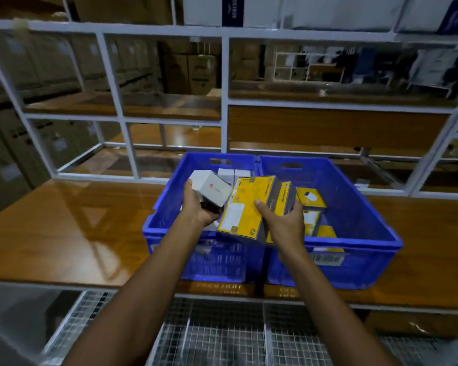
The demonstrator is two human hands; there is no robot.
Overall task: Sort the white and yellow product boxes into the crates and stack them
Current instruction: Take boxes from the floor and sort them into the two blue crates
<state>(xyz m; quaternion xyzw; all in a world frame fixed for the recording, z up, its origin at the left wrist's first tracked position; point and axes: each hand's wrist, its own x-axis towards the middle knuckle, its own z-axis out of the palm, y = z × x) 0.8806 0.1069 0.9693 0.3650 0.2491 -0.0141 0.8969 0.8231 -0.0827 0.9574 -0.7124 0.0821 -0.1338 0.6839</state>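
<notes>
Left hand (199, 208): forearm enters from 7 o'clock; fingers curl under a white box (209, 191), thumb on its near left edge.
Right hand (284, 224): forearm enters from 5 o'clock; thumb lies across the yellow face, fingers wrap the far side, clasping two yellow boxes (245, 207) together.
Location: held boxes are above the seam between left crate (165, 207) and right crate (354, 207), which stand on a wooden shelf (64, 220).
Count: two crates; one white and two yellow boxes held; at least two loose white boxes (226, 173) in the left crate; at least three loose yellow boxes (311, 198) in the right.
Orientation: yellow pair's long axis runs 6 to 12 o'clock, top leaning toward 1; white box runs 10 to 4, logo face toward the camera.
</notes>
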